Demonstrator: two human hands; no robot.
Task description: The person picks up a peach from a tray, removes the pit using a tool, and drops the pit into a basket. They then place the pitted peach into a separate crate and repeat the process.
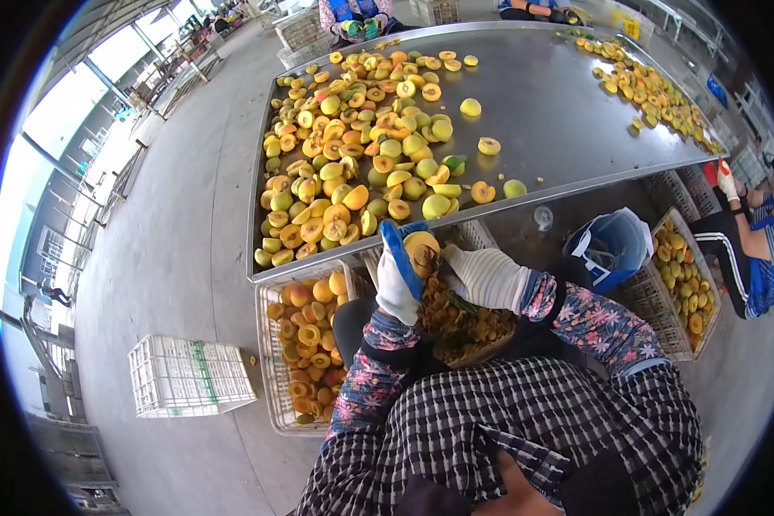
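Observation:
My left hand [398, 279], in a white glove with blue on the fingers, is closed around a yellow peach half [422, 244]. A brown patch shows on the fruit's near side. Close beside it on the right is my right hand [493, 277], in a striped white glove, its fingers curled; whatever they grip is hidden. Below both hands, between my knees, a container holds brownish-yellow scraps [469, 331]. Just beyond my hands, many halved peaches [344, 159] are heaped on the left part of a metal table [559, 112].
A crate of peach halves [267, 378] stands at my left, with an overturned white crate [191, 376] farther left on the floor. To the right are a blue bucket [615, 245] and another fruit-filled crate [703, 331]. Other people sit across the table and at the far right.

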